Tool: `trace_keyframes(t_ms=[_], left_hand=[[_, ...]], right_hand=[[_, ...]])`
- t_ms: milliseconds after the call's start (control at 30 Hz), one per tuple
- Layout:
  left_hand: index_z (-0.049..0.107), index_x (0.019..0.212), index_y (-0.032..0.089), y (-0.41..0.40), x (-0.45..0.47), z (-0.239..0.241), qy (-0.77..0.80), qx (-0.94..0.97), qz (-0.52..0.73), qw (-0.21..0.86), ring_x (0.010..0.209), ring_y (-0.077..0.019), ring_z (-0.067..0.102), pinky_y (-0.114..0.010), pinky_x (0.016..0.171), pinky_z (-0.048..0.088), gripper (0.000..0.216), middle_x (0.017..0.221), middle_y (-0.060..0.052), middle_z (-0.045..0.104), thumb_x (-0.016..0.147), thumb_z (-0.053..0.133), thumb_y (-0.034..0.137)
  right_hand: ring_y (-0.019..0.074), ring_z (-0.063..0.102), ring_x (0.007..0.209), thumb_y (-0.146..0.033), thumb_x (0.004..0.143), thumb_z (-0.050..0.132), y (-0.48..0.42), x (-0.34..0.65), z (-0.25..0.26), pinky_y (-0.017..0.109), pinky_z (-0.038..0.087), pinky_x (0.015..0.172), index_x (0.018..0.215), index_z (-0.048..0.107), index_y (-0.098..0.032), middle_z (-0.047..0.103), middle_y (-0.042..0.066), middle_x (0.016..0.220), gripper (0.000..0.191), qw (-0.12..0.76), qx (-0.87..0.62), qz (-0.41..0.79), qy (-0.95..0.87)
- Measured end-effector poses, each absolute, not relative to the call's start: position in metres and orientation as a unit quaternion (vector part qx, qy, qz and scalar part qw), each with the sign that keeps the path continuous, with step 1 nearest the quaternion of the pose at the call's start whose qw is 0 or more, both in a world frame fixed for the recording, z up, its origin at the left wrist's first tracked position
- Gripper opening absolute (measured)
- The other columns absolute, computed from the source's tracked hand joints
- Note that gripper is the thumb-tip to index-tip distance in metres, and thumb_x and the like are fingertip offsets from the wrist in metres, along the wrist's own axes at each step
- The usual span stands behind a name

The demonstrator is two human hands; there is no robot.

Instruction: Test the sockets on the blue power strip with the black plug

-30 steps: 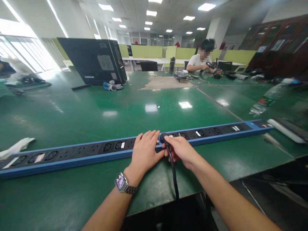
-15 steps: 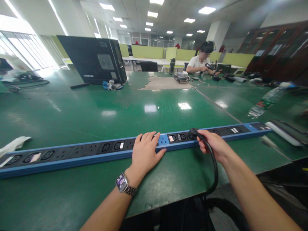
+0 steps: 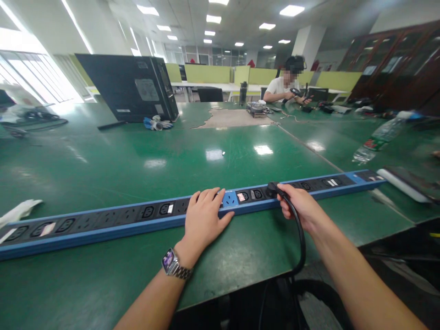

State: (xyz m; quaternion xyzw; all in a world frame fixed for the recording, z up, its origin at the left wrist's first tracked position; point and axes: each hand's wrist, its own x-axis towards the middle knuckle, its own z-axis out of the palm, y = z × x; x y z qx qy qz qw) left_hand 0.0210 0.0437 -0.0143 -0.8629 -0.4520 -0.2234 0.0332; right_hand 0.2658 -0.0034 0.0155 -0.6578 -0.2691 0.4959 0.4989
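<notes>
A long blue power strip [image 3: 113, 223] with many black sockets lies across the green table [image 3: 172, 156]. My left hand [image 3: 203, 217] rests flat on its middle, fingers stretched over the sockets, a watch on the wrist. My right hand [image 3: 298, 205] grips a black plug [image 3: 272, 189] that sits on a socket further right along the strip. The plug's black cable [image 3: 299, 238] curves from my hand down over the table's front edge.
A black computer case [image 3: 132, 87] stands at the back left with gloves [image 3: 156, 123] beside it. Another person sits at the far side. A plastic bottle [image 3: 376, 137] lies at the right, white cloth [image 3: 19, 211] at the left.
My right hand carried the black plug from the strip's middle, next to my left hand, to a socket further right. My left hand stayed on the strip.
</notes>
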Motion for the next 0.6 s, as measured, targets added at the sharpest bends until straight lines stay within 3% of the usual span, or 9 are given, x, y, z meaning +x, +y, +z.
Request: trace_keyframes(t_ms=[133, 267, 333, 433, 533, 600], left_hand=[[0.057, 0.126, 0.012, 0.025, 0.025, -0.008, -0.418, -0.861, -0.289, 0.026, 0.121, -0.0326, 0.052, -0.052, 0.104, 0.038, 0.048, 0.13, -0.016, 0.059, 0.083, 0.064, 0.033], [0.064, 0.097, 0.018, -0.014, 0.033, -0.005, -0.211, -0.921, -0.327, -0.026, 0.099, -0.0231, 0.057, -0.041, 0.09, 0.045, 0.015, 0.095, -0.006, 0.066, 0.089, 0.057, 0.027], [0.063, 0.084, 0.018, -0.025, 0.035, -0.008, -0.169, -0.932, -0.316, -0.045, 0.088, -0.0212, 0.057, -0.04, 0.081, 0.045, 0.013, 0.082, -0.004, 0.063, 0.089, 0.055, 0.026], [0.062, 0.079, 0.018, -0.029, 0.031, -0.021, -0.23, -0.927, -0.288, -0.067, 0.078, -0.0205, 0.055, -0.039, 0.072, 0.045, 0.019, 0.074, -0.005, 0.06, 0.092, 0.05, 0.023], [0.065, 0.086, 0.02, -0.042, 0.022, -0.041, -0.22, -0.944, -0.182, -0.166, 0.084, -0.0233, 0.057, -0.043, 0.074, 0.049, 0.023, 0.084, -0.009, 0.063, 0.096, 0.045, 0.026], [0.065, 0.103, 0.026, -0.062, 0.017, -0.057, -0.121, -0.955, -0.098, -0.25, 0.096, -0.0224, 0.059, -0.041, 0.08, 0.053, 0.019, 0.109, -0.011, 0.064, 0.097, 0.049, 0.034]], right_hand=[[0.0081, 0.041, 0.027, -0.04, 0.09, 0.052, -0.009, 0.263, 0.01, 0.017, 0.029, 0.029, 0.061, 0.054, -0.015, 0.045, -0.003, 0.036, 0.038, 0.5, -0.668, 0.486, -0.26], [0.0087, 0.043, 0.028, -0.043, 0.088, 0.054, -0.009, 0.263, 0.002, 0.018, 0.031, 0.03, 0.062, 0.054, -0.015, 0.046, -0.003, 0.038, 0.038, 0.507, -0.663, 0.486, -0.26], [0.0087, 0.044, 0.029, -0.044, 0.087, 0.055, -0.009, 0.262, -0.002, 0.018, 0.032, 0.031, 0.063, 0.055, -0.015, 0.048, -0.003, 0.039, 0.037, 0.514, -0.657, 0.485, -0.261], [0.0082, 0.043, 0.029, -0.045, 0.083, 0.059, -0.01, 0.262, -0.002, 0.018, 0.031, 0.031, 0.062, 0.056, -0.015, 0.048, -0.003, 0.039, 0.036, 0.524, -0.65, 0.481, -0.266], [0.0068, 0.038, 0.028, -0.047, 0.08, 0.061, -0.01, 0.265, 0.013, 0.018, 0.029, 0.032, 0.06, 0.053, -0.016, 0.041, -0.005, 0.036, 0.037, 0.584, -0.593, 0.484, -0.27], [0.0062, 0.037, 0.029, -0.048, 0.078, 0.062, -0.01, 0.269, 0.029, 0.019, 0.031, 0.034, 0.06, 0.053, -0.017, 0.039, -0.006, 0.036, 0.037, 0.658, -0.51, 0.485, -0.268]])
